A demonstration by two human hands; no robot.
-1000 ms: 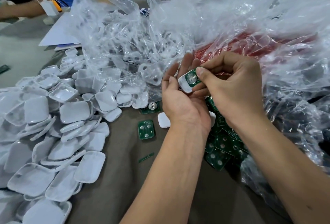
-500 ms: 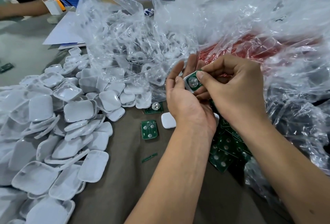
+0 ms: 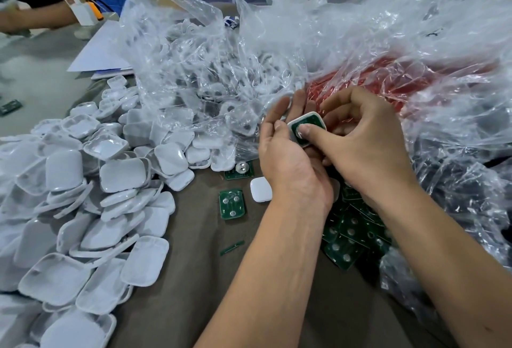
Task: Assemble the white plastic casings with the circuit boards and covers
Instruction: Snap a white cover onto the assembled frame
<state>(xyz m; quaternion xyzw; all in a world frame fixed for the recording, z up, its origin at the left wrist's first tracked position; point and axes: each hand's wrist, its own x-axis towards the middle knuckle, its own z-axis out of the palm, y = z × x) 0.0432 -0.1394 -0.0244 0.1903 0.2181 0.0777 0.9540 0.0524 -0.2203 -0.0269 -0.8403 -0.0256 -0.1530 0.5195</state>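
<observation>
Both hands meet: my left hand (image 3: 288, 159) cradles the casing (image 3: 306, 129), long axis toward one o'clock; my right hand (image 3: 365, 142) thumb presses the board (image 3: 310, 125) in from three o'clock.

Small white casing (image 3: 304, 121) tilted in my palm, green circuit board (image 3: 310, 123) seated inside, facing up.
</observation>
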